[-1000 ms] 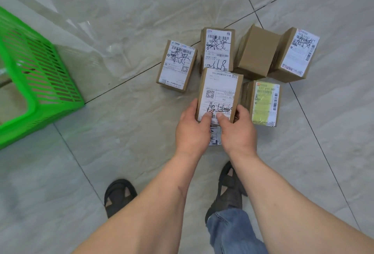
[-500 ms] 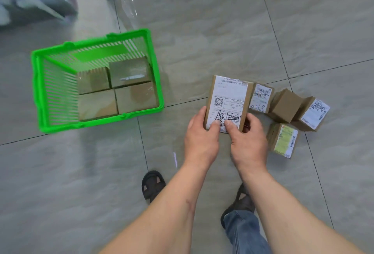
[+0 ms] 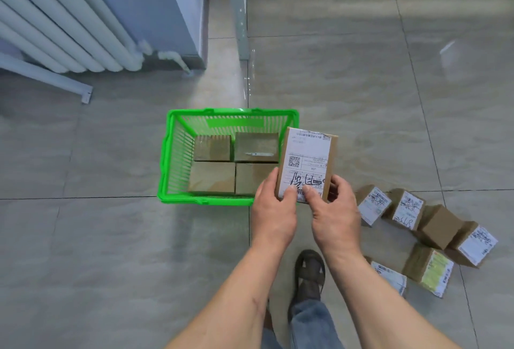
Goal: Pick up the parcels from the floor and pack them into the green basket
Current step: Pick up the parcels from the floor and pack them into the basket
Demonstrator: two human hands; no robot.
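Four brown boxes already lie flat in the green basket (image 3: 164, 179), set two by two and covering its bottom. A fifth parcel (image 3: 307, 163), label up, is in the air, held by its near end just over the basket's right near corner. The left hand (image 3: 274, 209) has its fingers clamped on the parcel's left edge, thumb on the label; the right hand (image 3: 332, 215) grips the right edge the same way. On the floor to the right, well apart from the basket, six parcels are left in a loose heap: a labelled box (image 3: 372, 204), a second labelled box (image 3: 407, 209), a plain box (image 3: 439, 226), a white-labelled box (image 3: 477, 243), a yellow-labelled one (image 3: 431, 269), and a flat one (image 3: 390, 277) partly hidden behind the right forearm. By this count the work is a little under halfway. With the bottom layer full, the held parcel will likely start a second layer on top.
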